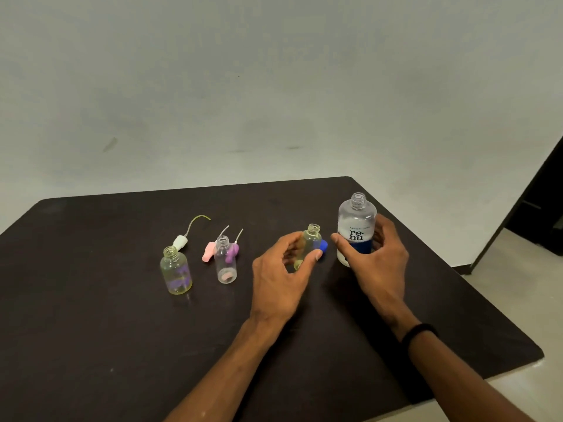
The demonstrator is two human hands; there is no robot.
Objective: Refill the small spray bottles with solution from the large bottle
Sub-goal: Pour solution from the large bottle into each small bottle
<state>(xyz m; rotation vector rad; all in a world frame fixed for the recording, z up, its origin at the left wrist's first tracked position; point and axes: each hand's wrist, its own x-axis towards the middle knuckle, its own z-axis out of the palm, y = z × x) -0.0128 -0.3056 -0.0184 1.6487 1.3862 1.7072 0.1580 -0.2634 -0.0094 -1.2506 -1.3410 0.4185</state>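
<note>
The large clear bottle (356, 226) with a white and blue label stands uncapped at the right of the dark table (91, 330); my right hand (376, 260) is curled round its lower half. My left hand (283, 275) curls around a small uncapped bottle (310, 243) holding yellowish liquid, thumb on its right side. Two more small uncapped bottles stand to the left: one with yellowish liquid (176, 271) and one clear, nearly empty (225, 260).
Loose spray heads with dip tubes lie behind the small bottles: a white one (180, 241), a pink one (208, 252) and a purple one (233, 250). A blue cap (323, 246) lies between my hands. The table's right edge drops to a light floor (518, 284).
</note>
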